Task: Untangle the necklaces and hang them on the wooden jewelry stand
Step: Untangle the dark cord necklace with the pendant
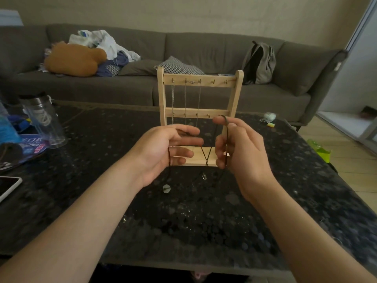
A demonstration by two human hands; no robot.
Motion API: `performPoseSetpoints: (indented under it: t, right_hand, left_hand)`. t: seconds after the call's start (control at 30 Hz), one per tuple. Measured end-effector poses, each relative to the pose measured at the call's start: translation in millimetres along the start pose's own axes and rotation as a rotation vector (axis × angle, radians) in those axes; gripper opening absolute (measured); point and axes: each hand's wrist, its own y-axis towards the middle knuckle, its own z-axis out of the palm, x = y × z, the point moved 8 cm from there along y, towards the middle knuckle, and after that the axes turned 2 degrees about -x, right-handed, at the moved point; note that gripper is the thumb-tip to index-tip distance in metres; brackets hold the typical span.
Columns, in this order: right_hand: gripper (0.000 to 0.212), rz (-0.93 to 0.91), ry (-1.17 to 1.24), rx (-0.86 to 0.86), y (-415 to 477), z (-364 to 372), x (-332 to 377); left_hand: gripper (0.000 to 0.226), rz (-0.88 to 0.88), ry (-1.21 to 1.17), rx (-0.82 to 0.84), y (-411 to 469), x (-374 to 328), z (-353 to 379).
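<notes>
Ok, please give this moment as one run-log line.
step: untangling | left hand: carries cord | right hand: pinches cord | cord: crossed between hands | stand: chains hung

A pale natural wood tone is shown by the jewelry stand (200, 81) at centre, and silvery chains (185, 99) are hung on it. A dark brown cord necklace (169, 160) is seen below. The table (204, 221) is mottled black and grey; a black-and-white checked cushion (179, 65) is seen on the grey sofa (204, 48).

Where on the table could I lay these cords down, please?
Bare tabletop lies between the left arm and right arm, toward the near edge, and right of the stand, short of the small bits at the far corner. The left side is crowded: bottle, phone, packets.
</notes>
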Motion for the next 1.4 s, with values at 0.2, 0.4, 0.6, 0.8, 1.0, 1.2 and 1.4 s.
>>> performPoseSetpoints:
  t: [0.2,0.4,0.6,0.8,1.0,1.2,1.4]
  right_hand:
    - [0.044,0.008,0.04,0.023,-0.1,-0.8,-1.7]
    - [0.033,-0.048,0.033,0.11,-4.1,3.7,3.6]
    - [0.029,-0.118,0.0,0.168,-9.1,10.9,13.5]
    - [0.051,-0.082,0.103,0.256,-11.4,17.2,12.5]
    - [0.057,-0.06,0.189,0.284,-8.9,13.8,11.4]
    - [0.056,-0.059,0.196,0.241,-6.8,3.5,10.2]
    - [0.058,-0.006,0.22,0.222,-4.6,-2.0,4.4]
  left_hand:
    - [0.041,0.207,0.104,-0.055,-3.7,-15.9,-5.7]
    - [0.028,0.016,0.07,0.011,0.0,4.7,0.3]
    - [0.087,-0.337,0.45,0.263,-4.8,57.3,16.7]
    - [0.099,-0.162,0.876,0.559,-0.9,69.6,44.5]
    - [0.017,-0.06,0.857,0.468,11.5,65.6,57.6]
    - [0.035,-0.098,0.603,0.33,19.2,55.6,39.0]
    - [0.029,-0.134,0.386,0.146,28.2,51.0,18.7]
